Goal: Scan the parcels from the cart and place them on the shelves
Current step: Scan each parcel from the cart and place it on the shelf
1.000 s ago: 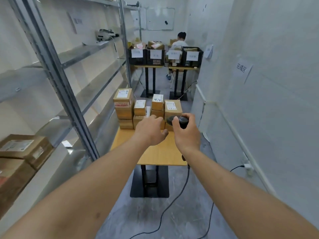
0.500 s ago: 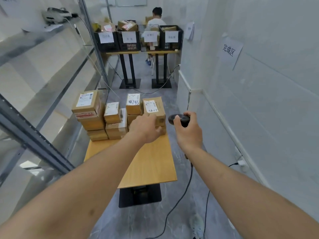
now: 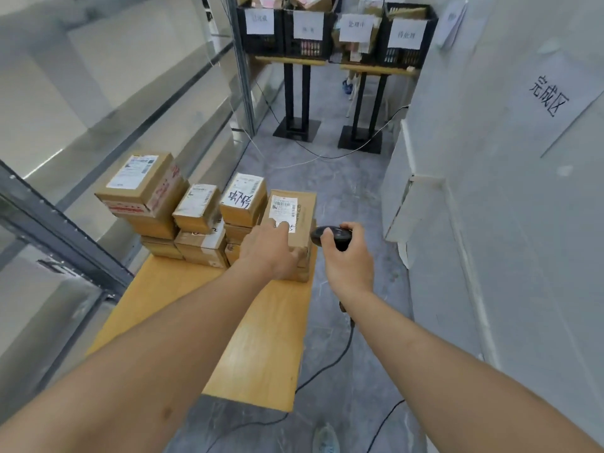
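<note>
left hand (image 3: pixel 273 248) on one parcel (image 3: pixel 294 220), right hand (image 3: pixel 348 256) gripping one scanner (image 3: pixel 330 236)

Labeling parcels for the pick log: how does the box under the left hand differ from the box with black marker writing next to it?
The box under the left hand tops the rightmost stack; the marker box tops the stack beside it, untouched. The left hand lies over the first box's near edge and label. The first box's label is printed only; the marker box's has large handwritten characters. Both are brown cardboard with white labels, on the wooden cart.

The left hand (image 3: pixel 273 248) has reached the rightmost parcel (image 3: pixel 292 220), fingers now seemingly touching its label; it hovered short before.
</note>
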`<action>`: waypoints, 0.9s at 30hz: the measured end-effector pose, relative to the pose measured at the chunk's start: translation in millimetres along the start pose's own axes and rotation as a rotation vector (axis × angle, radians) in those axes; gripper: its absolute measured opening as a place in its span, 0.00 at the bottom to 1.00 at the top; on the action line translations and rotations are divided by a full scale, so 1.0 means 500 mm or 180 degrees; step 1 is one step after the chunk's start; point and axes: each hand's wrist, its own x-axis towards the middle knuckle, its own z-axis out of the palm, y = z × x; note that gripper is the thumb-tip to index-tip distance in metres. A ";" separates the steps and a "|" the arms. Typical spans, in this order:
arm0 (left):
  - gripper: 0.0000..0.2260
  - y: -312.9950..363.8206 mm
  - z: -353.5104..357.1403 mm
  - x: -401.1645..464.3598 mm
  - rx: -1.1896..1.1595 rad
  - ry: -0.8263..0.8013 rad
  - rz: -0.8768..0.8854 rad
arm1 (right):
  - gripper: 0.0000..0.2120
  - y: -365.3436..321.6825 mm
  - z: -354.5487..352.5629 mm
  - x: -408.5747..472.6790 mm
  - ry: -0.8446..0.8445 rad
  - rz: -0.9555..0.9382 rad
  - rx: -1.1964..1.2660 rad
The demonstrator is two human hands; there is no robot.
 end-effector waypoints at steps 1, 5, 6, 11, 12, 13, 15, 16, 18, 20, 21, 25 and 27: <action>0.24 0.005 0.007 0.016 -0.0017 -0.0021 -0.0094 | 0.11 0.006 0.004 0.023 -0.0061 0.0007 -0.0012; 0.29 0.012 0.048 0.075 -0.0080 -0.0074 -0.0470 | 0.10 0.035 0.021 0.092 -0.0250 0.0065 -0.0075; 0.31 0.013 0.059 0.089 -0.0092 -0.0083 -0.0555 | 0.09 0.042 0.024 0.106 -0.0266 0.0073 -0.0082; 0.44 0.020 0.115 0.152 -0.0164 -0.0121 -0.1011 | 0.09 0.078 0.036 0.165 -0.0334 0.0108 -0.0102; 0.48 0.020 0.126 0.161 -0.0152 -0.0164 -0.1122 | 0.09 0.086 0.037 0.174 -0.0346 0.0115 -0.0100; 0.51 0.019 0.136 0.168 -0.0138 -0.0214 -0.1221 | 0.09 0.093 0.038 0.182 -0.0354 0.0131 -0.0101; 0.55 0.014 0.154 0.181 -0.0143 -0.0255 -0.1343 | 0.09 0.103 0.040 0.195 -0.0356 0.0165 -0.0096; 0.56 0.012 0.160 0.186 -0.0165 -0.0226 -0.1366 | 0.09 0.106 0.042 0.200 -0.0358 0.0169 -0.0083; 0.57 0.010 0.165 0.189 -0.0279 -0.0155 -0.1380 | 0.09 0.111 0.045 0.205 -0.0361 0.0157 -0.0076; 0.57 0.010 0.164 0.187 -0.0435 -0.0167 -0.1343 | 0.10 0.113 0.047 0.204 -0.0364 0.0127 -0.0110; 0.57 0.010 0.162 0.184 -0.0476 -0.0181 -0.1294 | 0.10 0.112 0.046 0.201 -0.0372 0.0111 -0.0127; 0.60 0.000 0.139 0.160 -0.0508 -0.0196 -0.0871 | 0.10 0.095 0.038 0.189 -0.0376 0.0037 -0.0075; 0.61 -0.002 0.116 0.146 -0.0463 -0.0210 -0.0624 | 0.11 0.078 0.028 0.181 -0.0325 -0.0022 -0.0029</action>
